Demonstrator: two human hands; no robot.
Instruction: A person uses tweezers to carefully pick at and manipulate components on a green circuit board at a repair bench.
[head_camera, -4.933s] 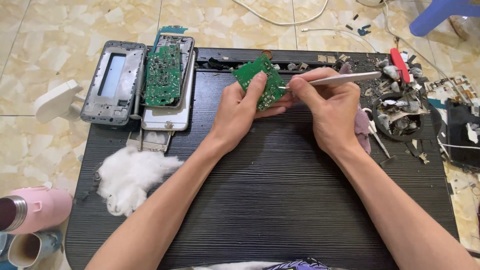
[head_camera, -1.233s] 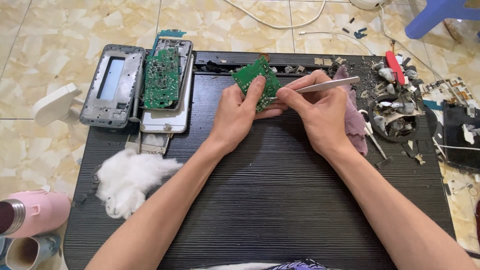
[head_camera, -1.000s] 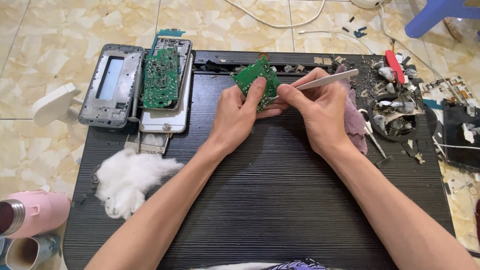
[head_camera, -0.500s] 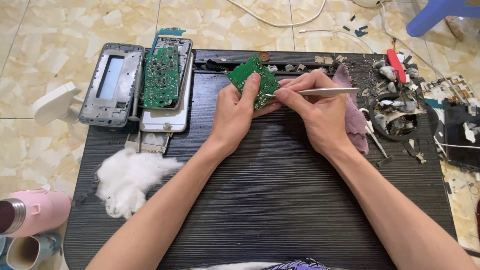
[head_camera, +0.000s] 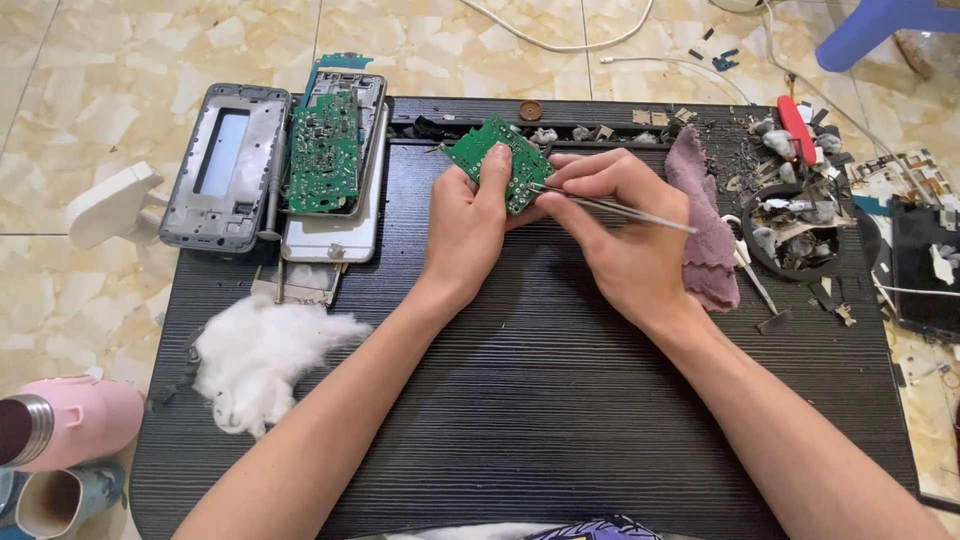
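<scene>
Since half a second ago my tweezers (head_camera: 625, 211) dropped flatter onto the light, stiff, fragile circuit board (head_camera: 500, 162), which my left hand (head_camera: 468, 222) pinches by its edges above the far tabletop (head_camera: 540, 400), right hand (head_camera: 620, 235) pinching the tweezers.

A small green circuit board (head_camera: 500, 160) is held tilted above the far edge of the black ribbed worktop (head_camera: 540, 400) by the left hand (head_camera: 465, 225). Metal tweezers (head_camera: 615, 210) are gripped in the right hand (head_camera: 620, 235), with the tips set against the board. A mauve cloth (head_camera: 705, 215) is laid just beside the right hand. A tuft of white cotton (head_camera: 255, 355) is placed near the left edge. A larger green board (head_camera: 323, 150) is seated in an opened phone frame (head_camera: 335, 165) at the far left corner.
</scene>
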